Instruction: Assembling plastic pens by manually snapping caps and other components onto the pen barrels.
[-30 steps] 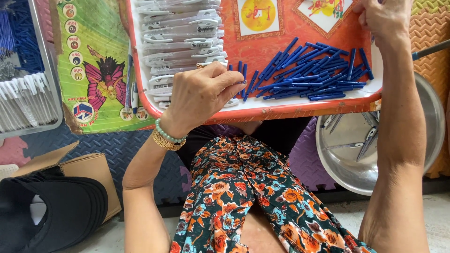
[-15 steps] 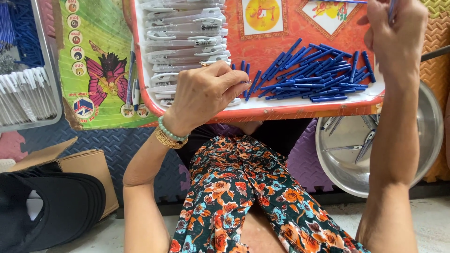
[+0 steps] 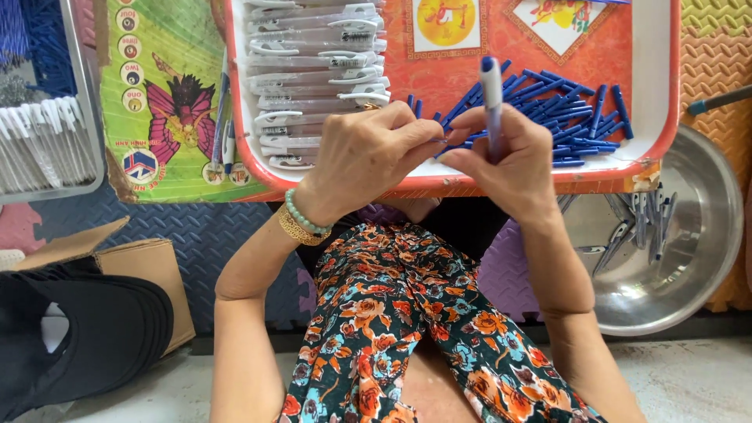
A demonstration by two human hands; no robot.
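Observation:
My right hand (image 3: 513,157) grips a pen barrel (image 3: 492,94), white with a blue tip, held upright over the front edge of a red tray (image 3: 662,149). Beside it, my left hand (image 3: 368,153) pinches a thin blue refill (image 3: 440,141) whose end points at the barrel. The two hands nearly touch. A loose heap of blue refills (image 3: 572,110) lies on the tray just behind my right hand. Stacked white pen barrels (image 3: 313,63) fill the tray's left part, behind my left hand.
A metal bowl (image 3: 705,266) with several pen parts sits on the floor at the right. At the left are a metal tray of white pen parts (image 3: 39,141), a cardboard box (image 3: 149,266) and a black cap (image 3: 94,337). My lap in flowered trousers (image 3: 407,329) is below the tray.
My right hand came down from the top right with the pen barrel and met my left hand at the tray's front edge. My left hand lifted a refill toward it.

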